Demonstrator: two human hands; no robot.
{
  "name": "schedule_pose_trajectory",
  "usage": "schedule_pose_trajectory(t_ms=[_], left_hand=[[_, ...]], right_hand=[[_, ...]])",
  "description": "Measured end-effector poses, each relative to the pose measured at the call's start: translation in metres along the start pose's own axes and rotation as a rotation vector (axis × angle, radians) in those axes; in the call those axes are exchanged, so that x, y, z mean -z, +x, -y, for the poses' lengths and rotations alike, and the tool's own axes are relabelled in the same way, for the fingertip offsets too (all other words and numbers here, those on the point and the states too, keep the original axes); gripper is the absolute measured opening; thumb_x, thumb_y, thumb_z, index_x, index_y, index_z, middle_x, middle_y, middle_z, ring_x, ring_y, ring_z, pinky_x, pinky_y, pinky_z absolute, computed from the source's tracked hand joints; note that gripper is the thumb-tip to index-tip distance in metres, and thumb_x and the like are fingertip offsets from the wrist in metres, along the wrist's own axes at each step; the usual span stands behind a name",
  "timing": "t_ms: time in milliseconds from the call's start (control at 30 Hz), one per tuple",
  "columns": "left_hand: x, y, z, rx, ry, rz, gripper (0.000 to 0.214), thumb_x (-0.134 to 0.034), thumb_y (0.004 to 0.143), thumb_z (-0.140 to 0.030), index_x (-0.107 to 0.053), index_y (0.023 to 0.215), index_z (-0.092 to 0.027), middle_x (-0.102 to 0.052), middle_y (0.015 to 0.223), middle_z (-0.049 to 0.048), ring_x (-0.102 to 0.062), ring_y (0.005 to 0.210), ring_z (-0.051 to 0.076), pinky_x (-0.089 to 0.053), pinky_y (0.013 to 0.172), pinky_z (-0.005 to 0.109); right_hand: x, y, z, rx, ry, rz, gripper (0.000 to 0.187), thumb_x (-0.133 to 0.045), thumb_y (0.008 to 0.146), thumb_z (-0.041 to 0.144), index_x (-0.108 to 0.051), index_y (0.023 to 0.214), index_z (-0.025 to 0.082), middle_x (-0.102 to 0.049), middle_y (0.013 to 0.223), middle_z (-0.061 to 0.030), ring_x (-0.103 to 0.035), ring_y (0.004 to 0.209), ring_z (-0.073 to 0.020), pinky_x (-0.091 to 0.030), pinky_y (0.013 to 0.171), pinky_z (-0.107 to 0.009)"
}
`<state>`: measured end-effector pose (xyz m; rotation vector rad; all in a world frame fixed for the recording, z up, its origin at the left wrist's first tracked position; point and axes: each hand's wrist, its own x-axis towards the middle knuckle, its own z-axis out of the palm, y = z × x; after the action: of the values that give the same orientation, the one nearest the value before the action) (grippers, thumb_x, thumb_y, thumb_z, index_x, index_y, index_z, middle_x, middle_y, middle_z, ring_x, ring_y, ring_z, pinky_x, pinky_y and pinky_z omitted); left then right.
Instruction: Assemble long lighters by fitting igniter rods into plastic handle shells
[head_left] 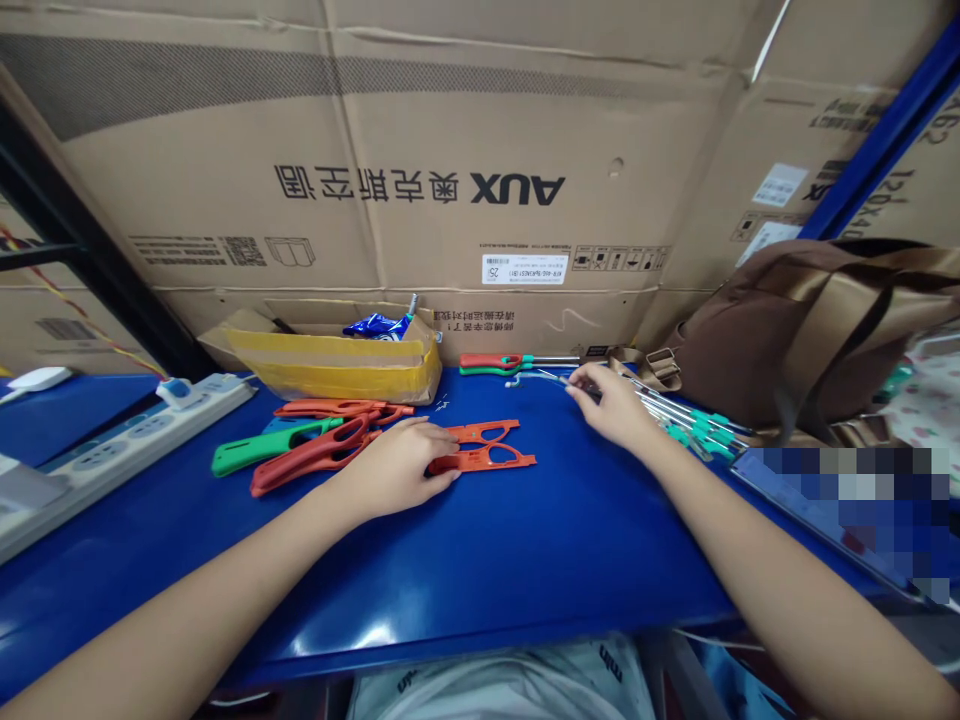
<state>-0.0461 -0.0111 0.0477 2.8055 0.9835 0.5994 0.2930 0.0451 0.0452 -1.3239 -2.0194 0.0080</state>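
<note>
My left hand (409, 465) lies over two orange lighter shell halves (491, 458), thumb and fingers closed around their handle ends. The shells' trigger loops and front ends point right, flat on the blue table. Farther right, my right hand (611, 405) pinches a thin lighter part (559, 378) with a fine pale wire at its left end; its other end is hidden in the fingers. Beside and behind that hand lies a bunch of metal lighter tubes with green ends (694, 425). A red-and-green lighter (491, 364) with a metal tube lies at the back.
Left of my left hand are several red shells and a green shell (259, 450). Behind them stands a yellow-taped cardboard box (337, 368) holding a blue packet. A power strip (127, 445) runs along the left; a brown backpack (757, 330) and a tablet-like device (780, 490) are right.
</note>
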Motion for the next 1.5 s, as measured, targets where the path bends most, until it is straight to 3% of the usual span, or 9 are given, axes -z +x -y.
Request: schedule_pose_trajectory(t_ms=[100,200,333,433,600,900,1033,1200,1500], left_hand=[[0.0,-0.002,-0.002,0.045,0.074,0.055,0.017,-0.064,0.089,-0.026,-0.077,0.098,-0.021,-0.078,0.105,0.0099,-0.072,0.097,0.027,-0.053,0.091,0.038],[-0.003,-0.001,-0.011,0.133,0.022,-0.003,0.024,-0.064,0.088,-0.027,-0.077,0.106,-0.019,-0.077,0.113,0.0115,-0.071,0.105,0.031,-0.054,0.094,0.042],[-0.008,0.005,-0.025,0.396,-0.325,-0.167,0.026,-0.065,0.089,-0.033,-0.077,0.106,-0.019,-0.078,0.111,0.008,-0.072,0.103,0.027,-0.056,0.094,0.04],[-0.01,0.009,-0.031,0.624,-0.752,-0.132,0.025,-0.069,0.087,-0.039,-0.078,0.095,-0.017,-0.08,0.1,0.0083,-0.075,0.094,0.025,-0.059,0.089,0.037],[-0.007,0.014,-0.042,0.902,-1.444,-0.076,0.03,-0.068,0.092,-0.041,-0.077,0.1,-0.013,-0.079,0.106,0.0127,-0.076,0.093,0.02,-0.062,0.083,0.029],[-0.009,0.015,-0.041,1.133,-1.649,-0.119,0.029,-0.06,0.1,-0.036,-0.077,0.093,-0.014,-0.08,0.101,0.0106,-0.076,0.081,0.014,-0.062,0.078,0.021],[-0.011,0.014,-0.039,1.128,-1.593,-0.109,0.026,-0.065,0.096,-0.033,-0.076,0.084,-0.013,-0.08,0.096,0.0111,-0.075,0.074,0.013,-0.062,0.074,0.021],[-0.015,0.012,-0.039,0.987,-1.478,-0.088,0.018,-0.078,0.084,-0.031,-0.077,0.085,-0.013,-0.08,0.089,0.0103,-0.072,0.068,0.012,-0.061,0.069,0.022],[-0.023,0.009,-0.041,0.627,-1.122,-0.126,0.031,-0.079,0.079,-0.045,-0.075,0.084,-0.014,-0.077,0.082,0.0065,-0.071,0.067,0.015,-0.062,0.069,0.027]], right_hand=[[-0.013,-0.009,0.02,0.074,0.092,0.092,0.006,-0.056,0.092,0.026,-0.058,0.091,0.021,-0.067,0.089,-0.0051,-0.063,0.081,-0.0199,-0.052,0.076,-0.033],[-0.018,-0.018,0.035,0.104,0.151,0.154,0.006,-0.055,0.095,0.026,-0.058,0.094,0.021,-0.066,0.089,-0.0043,-0.062,0.079,-0.0184,-0.052,0.073,-0.032],[-0.015,-0.023,0.046,0.151,0.212,0.254,0.006,-0.054,0.097,0.026,-0.058,0.097,0.021,-0.064,0.092,-0.0045,-0.06,0.079,-0.0182,-0.049,0.073,-0.032],[-0.009,-0.025,0.051,0.196,0.242,0.272,0.005,-0.055,0.097,0.025,-0.057,0.101,0.022,-0.061,0.093,-0.0041,-0.058,0.081,-0.0176,-0.048,0.074,-0.032],[-0.004,-0.027,0.057,0.289,0.313,0.311,0.003,-0.054,0.098,0.022,-0.054,0.101,0.022,-0.059,0.097,-0.0046,-0.056,0.084,-0.0168,-0.048,0.077,-0.031],[-0.009,-0.031,0.061,0.335,0.396,0.485,0.007,-0.051,0.097,0.017,-0.052,0.101,0.023,-0.059,0.102,-0.0064,-0.057,0.089,-0.018,-0.051,0.081,-0.033],[-0.008,-0.032,0.063,0.348,0.386,0.505,0.004,-0.055,0.098,0.025,-0.055,0.101,0.023,-0.06,0.1,-0.0063,-0.057,0.087,-0.0177,-0.05,0.08,-0.032],[-0.007,-0.034,0.068,0.305,0.275,0.459,0.016,-0.055,0.1,0.037,-0.06,0.103,0.023,-0.066,0.099,-0.005,-0.061,0.085,-0.0165,-0.046,0.074,-0.028],[-0.011,-0.035,0.07,0.294,0.127,0.363,0.039,-0.057,0.096,0.045,-0.054,0.066,0.02,-0.057,0.065,0.0005,-0.051,0.062,-0.0125,-0.033,0.059,-0.027]])
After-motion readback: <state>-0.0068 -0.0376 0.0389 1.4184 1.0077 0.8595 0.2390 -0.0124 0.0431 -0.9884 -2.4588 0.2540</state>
